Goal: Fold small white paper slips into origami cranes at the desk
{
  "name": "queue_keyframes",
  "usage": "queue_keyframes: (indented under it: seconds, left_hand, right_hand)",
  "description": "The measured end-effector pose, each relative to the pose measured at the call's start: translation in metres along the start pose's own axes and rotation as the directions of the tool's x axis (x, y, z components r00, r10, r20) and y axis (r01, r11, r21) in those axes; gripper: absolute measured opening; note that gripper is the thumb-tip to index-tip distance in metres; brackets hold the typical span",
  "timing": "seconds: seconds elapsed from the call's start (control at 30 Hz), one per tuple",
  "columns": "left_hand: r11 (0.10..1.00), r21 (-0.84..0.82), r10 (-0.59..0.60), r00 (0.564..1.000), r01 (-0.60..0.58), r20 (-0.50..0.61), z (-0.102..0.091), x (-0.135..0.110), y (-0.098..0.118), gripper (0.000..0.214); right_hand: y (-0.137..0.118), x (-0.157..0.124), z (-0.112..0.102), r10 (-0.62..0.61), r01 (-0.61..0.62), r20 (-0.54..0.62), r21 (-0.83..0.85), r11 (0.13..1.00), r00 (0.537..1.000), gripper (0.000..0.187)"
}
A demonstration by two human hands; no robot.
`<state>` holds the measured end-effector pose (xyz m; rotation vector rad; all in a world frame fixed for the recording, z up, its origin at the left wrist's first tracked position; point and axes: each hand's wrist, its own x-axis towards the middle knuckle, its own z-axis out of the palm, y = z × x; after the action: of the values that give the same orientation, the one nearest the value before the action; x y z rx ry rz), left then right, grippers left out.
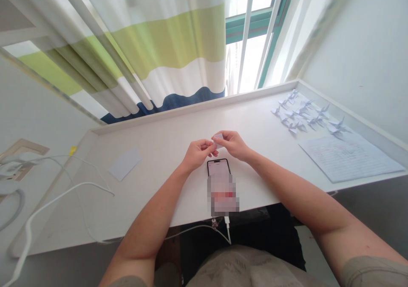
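My left hand (198, 153) and my right hand (233, 144) meet above the white desk (165, 151), both pinching one small folded piece of pale paper (218, 138) between fingertips. Just below the hands a phone (219, 180) lies flat on the desk, with a white cable plugged into its near end. Several folded paper cranes (304, 117) are gathered at the far right of the desk.
A lined sheet of paper (349, 157) lies at the right edge, a small blank slip (125, 163) at the left. White cables (63, 193) trail across the left side. A striped curtain (153, 53) and a window stand behind the desk.
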<state>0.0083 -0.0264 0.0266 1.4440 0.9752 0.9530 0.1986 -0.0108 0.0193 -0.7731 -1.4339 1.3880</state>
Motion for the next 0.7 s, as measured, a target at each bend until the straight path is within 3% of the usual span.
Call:
queue_keyframes:
  seconds: [0.27,0.57,0.7]
  left_hand:
    - [0.998,0.058,-0.009,1.0,0.009,-0.003,-0.001,-0.0011,0.0025,0.041]
    - [0.994,0.099,0.036,0.999,-0.036,0.004,0.0029,-0.0035,0.006,0.041]
    - [0.991,0.128,0.049,0.999,-0.046,-0.022,0.0046,-0.003,0.0044,0.043]
  right_hand:
    - [-0.003,0.0013,0.001,0.023,-0.022,-0.038,0.017,1.0,0.999,0.04]
    - [-0.0087,-0.0008,0.0058,0.028,-0.03,0.024,0.101,0.994,0.999,0.028]
    - [-0.0046,0.0002,0.0048,0.029,-0.027,-0.024,0.068,0.997,0.999,0.03]
